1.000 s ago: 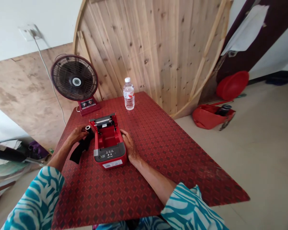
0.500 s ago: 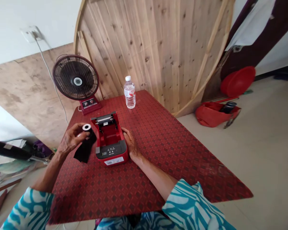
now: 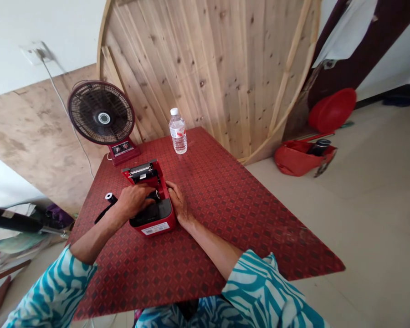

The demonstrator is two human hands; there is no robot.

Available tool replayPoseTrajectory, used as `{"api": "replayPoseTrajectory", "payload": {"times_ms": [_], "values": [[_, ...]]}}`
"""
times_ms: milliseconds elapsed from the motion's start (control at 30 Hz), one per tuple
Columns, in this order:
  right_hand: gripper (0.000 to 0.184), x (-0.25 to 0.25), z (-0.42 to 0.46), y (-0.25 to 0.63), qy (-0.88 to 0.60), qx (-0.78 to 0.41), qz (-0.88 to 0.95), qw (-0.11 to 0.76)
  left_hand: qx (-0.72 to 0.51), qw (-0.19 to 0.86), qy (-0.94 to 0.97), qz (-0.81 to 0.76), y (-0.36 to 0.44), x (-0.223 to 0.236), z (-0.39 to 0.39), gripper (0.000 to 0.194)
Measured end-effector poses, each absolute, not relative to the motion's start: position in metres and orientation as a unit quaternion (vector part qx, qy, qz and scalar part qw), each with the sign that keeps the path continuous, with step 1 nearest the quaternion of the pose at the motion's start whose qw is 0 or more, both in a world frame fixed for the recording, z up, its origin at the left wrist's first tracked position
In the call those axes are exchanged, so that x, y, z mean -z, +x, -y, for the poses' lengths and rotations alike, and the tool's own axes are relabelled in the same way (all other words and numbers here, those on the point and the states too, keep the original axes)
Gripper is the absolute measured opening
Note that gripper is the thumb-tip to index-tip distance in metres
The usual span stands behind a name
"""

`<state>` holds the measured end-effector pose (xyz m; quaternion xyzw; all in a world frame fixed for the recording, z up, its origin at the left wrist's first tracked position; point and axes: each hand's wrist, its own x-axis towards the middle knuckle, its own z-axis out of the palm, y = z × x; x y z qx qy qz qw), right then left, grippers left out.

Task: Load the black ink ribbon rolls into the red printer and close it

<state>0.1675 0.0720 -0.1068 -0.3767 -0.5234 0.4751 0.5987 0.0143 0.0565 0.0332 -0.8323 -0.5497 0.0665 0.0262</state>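
Note:
A red and black label printer (image 3: 153,228) stands on the table with its lid tipped back. Inside its bay, my left hand (image 3: 133,200) is closed around a black ribbon roll (image 3: 156,195), whose white core end shows at the right. The fingers' undersides are hidden. To the left of the printer lies a second roll with a white core (image 3: 110,197), and a black ribbon strip runs from near it under my left forearm. My right hand (image 3: 179,202) grips the printer's right side, thumb and fingers against the wall.
Red patterned cloth covers the table (image 3: 225,214). Behind the printer are a dark red fan (image 3: 102,118) and a clear water bottle (image 3: 178,132). A round wooden board (image 3: 205,68) leans on the wall. On the floor at right sit a red bag (image 3: 290,159) and a red basin (image 3: 333,111).
My left hand has moved right with the ribbon roll, from beside the printer into its open bay. A second roll now shows at the left. My right hand stays at the printer's side.

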Motion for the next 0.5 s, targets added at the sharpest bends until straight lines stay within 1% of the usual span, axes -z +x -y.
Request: {"api": "replayPoseTrajectory", "payload": {"times_ms": [100, 233, 333, 400, 500], "values": [[0.039, 0.107, -0.072, 0.167, -0.377, -0.474, 0.523, 0.600, -0.126, 0.009, -0.828, 0.546, 0.025, -0.032, -0.066, 0.026], [0.040, 0.108, -0.074, 0.166, -0.379, -0.473, 0.521, 0.601, -0.143, -0.040, -0.841, 0.520, 0.028, -0.025, -0.088, 0.016], [0.039, 0.108, -0.074, 0.166, -0.376, -0.473, 0.521, 0.603, -0.131, -0.068, -0.855, 0.497, 0.020, -0.026, -0.089, 0.021], [0.039, 0.106, -0.073, 0.167, -0.376, -0.472, 0.525, 0.601, -0.064, -0.091, -0.863, 0.493, 0.010, -0.029, -0.078, 0.028], [0.041, 0.103, -0.071, 0.168, -0.378, -0.473, 0.532, 0.592, 0.088, -0.154, -0.842, 0.509, -0.005, -0.035, -0.050, 0.038]]}}
